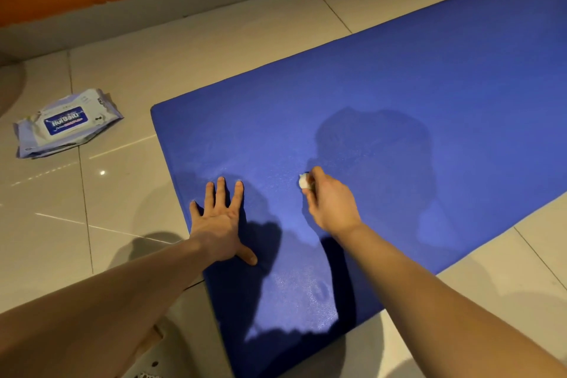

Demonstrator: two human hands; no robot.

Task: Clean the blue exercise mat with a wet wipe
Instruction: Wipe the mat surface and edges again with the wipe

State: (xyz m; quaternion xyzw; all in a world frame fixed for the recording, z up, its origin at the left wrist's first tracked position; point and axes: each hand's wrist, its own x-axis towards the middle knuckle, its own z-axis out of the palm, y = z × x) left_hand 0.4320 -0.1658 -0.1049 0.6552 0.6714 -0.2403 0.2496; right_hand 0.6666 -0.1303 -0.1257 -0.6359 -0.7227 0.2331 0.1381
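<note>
Our pebbled blue mat lies flat on glossy tiles. Our left hand presses flat on its near-left part, fingers spread straight. Our right hand, fingers curled, pinches a small balled white wipe against the mat. A crinkly pack lies far left.

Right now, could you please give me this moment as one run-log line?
left hand flat on blue mat | right hand holds wadded wet wipe on mat | wipes pack on tiled floor beside mat
</note>
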